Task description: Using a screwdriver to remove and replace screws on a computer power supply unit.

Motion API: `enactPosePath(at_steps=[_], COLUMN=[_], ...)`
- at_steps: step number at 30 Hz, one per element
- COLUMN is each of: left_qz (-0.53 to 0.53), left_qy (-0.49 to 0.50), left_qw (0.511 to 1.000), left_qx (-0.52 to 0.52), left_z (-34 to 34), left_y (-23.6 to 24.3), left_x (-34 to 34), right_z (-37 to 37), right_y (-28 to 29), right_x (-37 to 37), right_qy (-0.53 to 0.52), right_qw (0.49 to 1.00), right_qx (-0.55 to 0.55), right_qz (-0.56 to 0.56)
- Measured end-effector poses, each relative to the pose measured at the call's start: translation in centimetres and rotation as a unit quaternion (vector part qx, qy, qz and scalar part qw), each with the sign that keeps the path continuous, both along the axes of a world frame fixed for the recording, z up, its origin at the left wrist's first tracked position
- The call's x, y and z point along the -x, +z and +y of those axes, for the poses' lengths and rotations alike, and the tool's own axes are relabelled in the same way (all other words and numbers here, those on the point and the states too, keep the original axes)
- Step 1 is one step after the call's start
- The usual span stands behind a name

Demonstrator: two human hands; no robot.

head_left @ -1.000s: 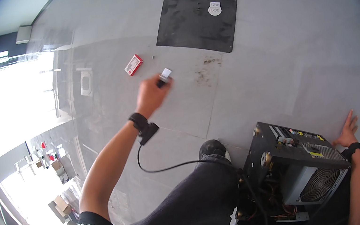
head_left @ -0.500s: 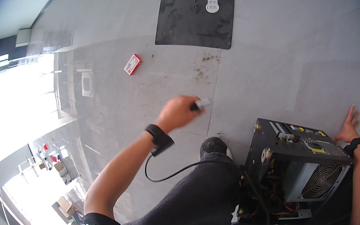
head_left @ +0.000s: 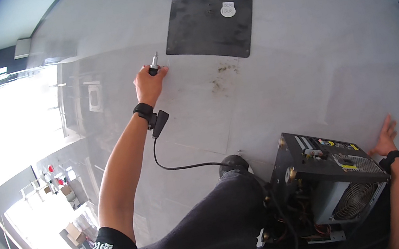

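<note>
A screwdriver [head_left: 155,62] with a dark grip and a silver shaft is in my left hand [head_left: 149,84], its tip pointing away from me. That hand is stretched far out, low over the floor or touching it; which of the two I cannot tell. My right hand [head_left: 384,140] lies beside the right side of a black computer case [head_left: 320,170], fingers spread and nothing in them. The case stands near my legs with one side uncovered, so its silver power supply [head_left: 336,202], fan grille and loose wires show.
Two black panels [head_left: 205,34] lie on the grey floor [head_left: 287,78] ahead, the nearer one bearing a white round piece [head_left: 228,10]. Dirt specks [head_left: 226,69] dot the floor before them. A cable [head_left: 185,167] trails from my left wristband, past my shoe [head_left: 235,162].
My left hand has swung forward and left with the screwdriver, whose tip now points away from me. It covers the spot where the red-and-white box lay. My right hand stays by the case.
</note>
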State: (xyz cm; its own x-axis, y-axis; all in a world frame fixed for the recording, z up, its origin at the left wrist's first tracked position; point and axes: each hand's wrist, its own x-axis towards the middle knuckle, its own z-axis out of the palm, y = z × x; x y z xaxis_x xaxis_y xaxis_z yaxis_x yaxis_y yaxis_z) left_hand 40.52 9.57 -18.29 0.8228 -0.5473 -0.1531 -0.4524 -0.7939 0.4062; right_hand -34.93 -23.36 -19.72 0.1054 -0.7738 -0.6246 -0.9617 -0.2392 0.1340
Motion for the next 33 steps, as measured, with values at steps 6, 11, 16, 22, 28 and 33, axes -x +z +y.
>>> enactPosePath(at_steps=[6,11,16,22,28,33], left_qz=[0.033,0.188,0.257,0.221,0.353,0.344], left_qy=[-0.061,0.079,-0.041,0.012,-0.009,0.006], left_qw=[0.997,0.977,0.938,0.891,0.822,0.849], left_qx=[0.042,0.067,0.229,0.396,0.446,0.401], left_z=[0.1,-2.2,-0.8,1.8,4.2,4.8], left_y=[-2.5,2.5,13.3,32.3,51.0,60.2], left_x=[-3.4,0.5,6.5,14.3,26.9,37.1], right_z=[0.4,1.1,1.5,0.9,1.8,0.9], right_y=[1.4,4.5,4.5,4.7,5.1,9.6], right_x=[-2.4,-5.0,-5.5,-5.3,-4.2,-6.7], right_qy=[-0.049,-0.067,-0.066,-0.083,-0.088,-0.104], right_qw=[0.996,0.996,0.996,0.995,0.994,0.969], right_qx=[-0.037,-0.052,-0.050,-0.045,-0.068,-0.017], right_qz=[0.070,0.033,0.028,0.007,-0.022,-0.225])
